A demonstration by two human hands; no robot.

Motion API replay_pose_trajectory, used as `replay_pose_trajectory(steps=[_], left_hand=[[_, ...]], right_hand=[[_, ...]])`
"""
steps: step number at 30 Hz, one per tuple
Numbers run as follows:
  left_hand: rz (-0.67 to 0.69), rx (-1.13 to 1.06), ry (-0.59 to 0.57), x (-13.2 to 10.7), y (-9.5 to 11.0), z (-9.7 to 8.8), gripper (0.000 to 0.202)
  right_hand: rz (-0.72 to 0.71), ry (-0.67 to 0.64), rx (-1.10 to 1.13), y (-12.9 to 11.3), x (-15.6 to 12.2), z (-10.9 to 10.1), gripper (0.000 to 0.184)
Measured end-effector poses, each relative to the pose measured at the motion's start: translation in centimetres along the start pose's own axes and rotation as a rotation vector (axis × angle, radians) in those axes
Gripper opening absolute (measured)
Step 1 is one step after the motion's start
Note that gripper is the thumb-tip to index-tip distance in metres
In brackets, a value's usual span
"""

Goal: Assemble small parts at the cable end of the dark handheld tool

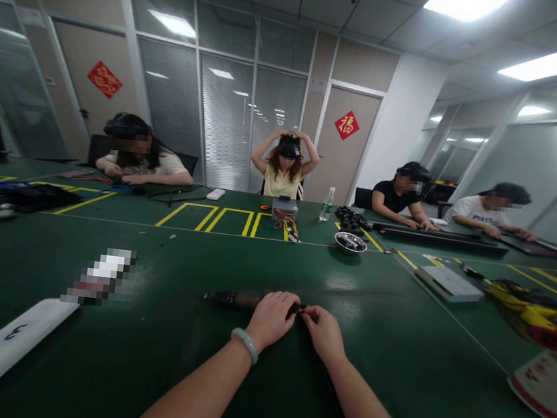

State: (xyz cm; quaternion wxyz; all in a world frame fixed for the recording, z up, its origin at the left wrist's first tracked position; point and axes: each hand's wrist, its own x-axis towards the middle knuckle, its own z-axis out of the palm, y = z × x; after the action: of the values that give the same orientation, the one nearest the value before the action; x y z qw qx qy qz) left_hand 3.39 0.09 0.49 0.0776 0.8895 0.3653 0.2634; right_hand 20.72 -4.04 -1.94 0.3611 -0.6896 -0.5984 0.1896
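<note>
A dark, long narrow object [233, 298] lies on the green table [151, 355] straight in front of me. My left hand [270, 319], with a pale green bangle on the wrist, is curled over its right end. My right hand [322, 331] pinches a small piece at that same end, fingertips meeting those of the left hand. What the small piece is cannot be made out.
A white flat device [1, 348] lies at the near left, a paper cup [553, 378] at the right edge. A metal bowl [350, 242], a grey box [448, 283], yellow cables [529, 308] and a water bottle [327, 204] sit farther off. Several people sit along the far side.
</note>
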Motion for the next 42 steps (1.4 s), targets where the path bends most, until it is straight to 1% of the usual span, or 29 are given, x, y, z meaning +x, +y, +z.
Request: replay_pose_trajectory(steps=[6,8,11,13,17,22,27,29,34,38,42], left_hand=[[-0.035,-0.003,0.009,-0.04,-0.05,-0.01,0.038],[-0.02,-0.004,0.003,-0.05,0.02,-0.17,0.032],[0.018,0.001,-0.02,0.0,0.13,-0.35,0.017],[0.042,0.015,-0.037,0.07,0.14,-0.38,0.014],[0.048,0.037,-0.048,0.15,0.09,-0.32,0.018],[0.018,0.038,-0.035,0.08,0.11,-0.28,0.021],[-0.026,0.033,-0.01,-0.01,0.05,-0.11,0.035],[-0.032,0.025,-0.005,-0.04,-0.01,-0.01,0.037],[-0.019,0.019,-0.005,-0.06,0.09,-0.03,0.032],[0.0,0.029,-0.044,-0.02,0.28,-0.33,0.024],[0.003,0.035,-0.044,0.04,0.34,-0.48,0.023]], right_hand=[[-0.003,-0.002,0.007,-0.02,-0.05,-0.06,0.019],[-0.015,-0.002,0.017,0.0,-0.04,-0.08,0.02],[-0.02,-0.001,0.023,0.12,-0.01,0.0,0.02],[-0.021,0.001,0.023,0.22,0.01,0.12,0.02],[-0.031,0.002,0.019,0.32,0.07,0.26,0.02],[-0.014,-0.007,0.001,0.05,0.03,0.03,0.019],[-0.021,0.004,-0.005,-0.07,-0.06,-0.12,0.019],[-0.02,0.007,-0.007,-0.01,-0.07,-0.07,0.019],[-0.011,-0.001,-0.012,0.09,-0.04,0.02,0.019],[-0.015,-0.01,-0.011,0.1,0.02,0.03,0.019],[-0.013,-0.009,0.007,0.23,0.09,0.17,0.019]])
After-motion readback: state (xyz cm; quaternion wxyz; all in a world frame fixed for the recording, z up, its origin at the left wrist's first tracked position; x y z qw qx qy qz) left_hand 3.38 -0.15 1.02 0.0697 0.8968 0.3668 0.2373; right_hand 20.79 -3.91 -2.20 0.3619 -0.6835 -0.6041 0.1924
